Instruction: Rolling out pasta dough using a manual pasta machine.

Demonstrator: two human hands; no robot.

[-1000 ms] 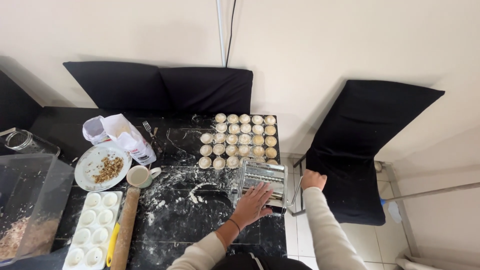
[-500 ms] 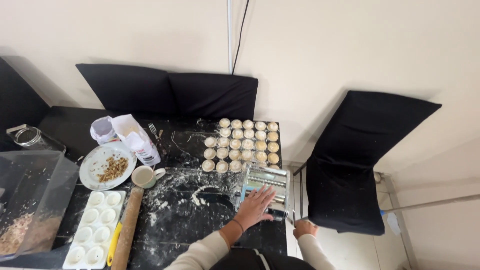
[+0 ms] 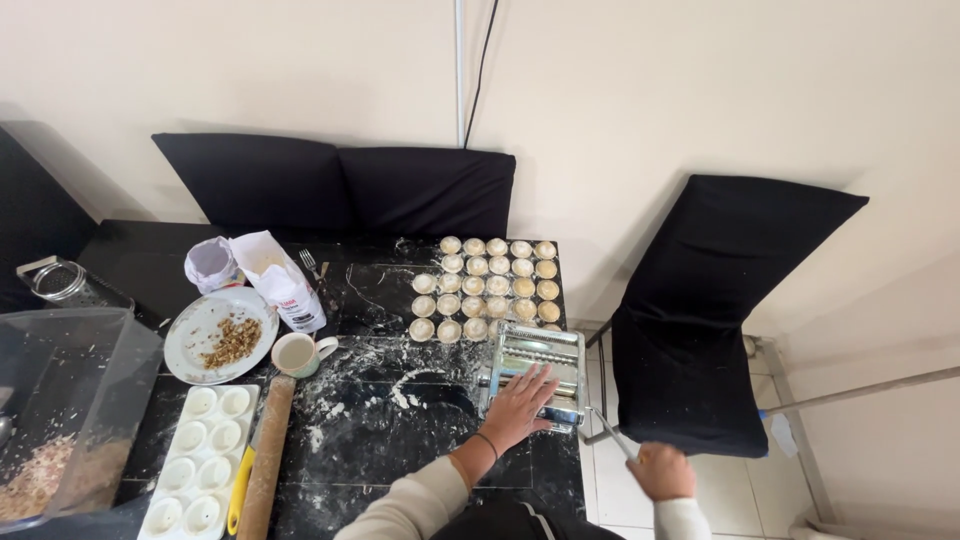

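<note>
A metal pasta machine stands at the right edge of a black, flour-dusted table. My left hand lies flat on the machine's top, fingers spread. My right hand is off the table's right side, closed around the end of the machine's crank handle, low beside the machine. Several round filled dough pieces lie in rows just behind the machine.
A wooden rolling pin, a white mould tray and a yellow-handled tool sit at front left. A cup, a plate of chopped filling, a flour bag and a clear box stand left. A black chair is right.
My right hand has swung with the crank from up beside the machine down and toward me. My left hand has stayed on top of the machine.
</note>
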